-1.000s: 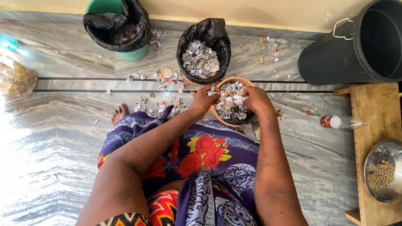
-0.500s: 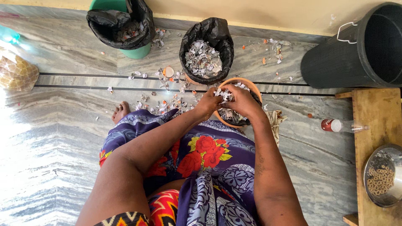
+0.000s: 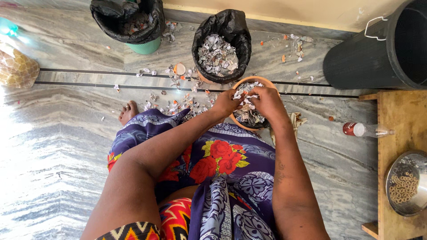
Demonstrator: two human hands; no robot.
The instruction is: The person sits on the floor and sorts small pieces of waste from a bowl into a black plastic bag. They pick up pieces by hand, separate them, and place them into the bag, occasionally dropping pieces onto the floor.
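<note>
One orange bowl point(image 3: 235, 121) is seen on the marble floor point(image 3: 58, 146), just beyond the knees of the seated person, and it serves as the landmark here. It is lined with black plastic and filled with grey and white shredded scraps point(image 3: 249, 116).

Two hands are held over the bowl. The left hand point(image 3: 227, 103) is closed on a small clump of the scraps at the bowl's left rim. The right hand point(image 3: 268, 101) is closed on scraps too, above the bowl's middle, and the fingertips of both hands nearly meet.

Just behind the bowl, one black bag point(image 3: 221, 44) full of the same scraps is found. Behind and to the left of the bowl, one green bin point(image 3: 144, 46) with a black liner is placed against the wall. To the left of the bowl, loose scraps are scattered over the floor, and one bare foot point(image 3: 128, 112) is seen beyond them.

To the right of the bowl, one small clear bottle with a red cap point(image 3: 362, 130) is laid on its side. Farther right, one wooden counter point(image 3: 400, 129) carries one metal bowl point(image 3: 405, 182) of small rings. Behind and right of the bowl, one large black bin point(image 3: 378, 53) is tipped on its side.
</note>
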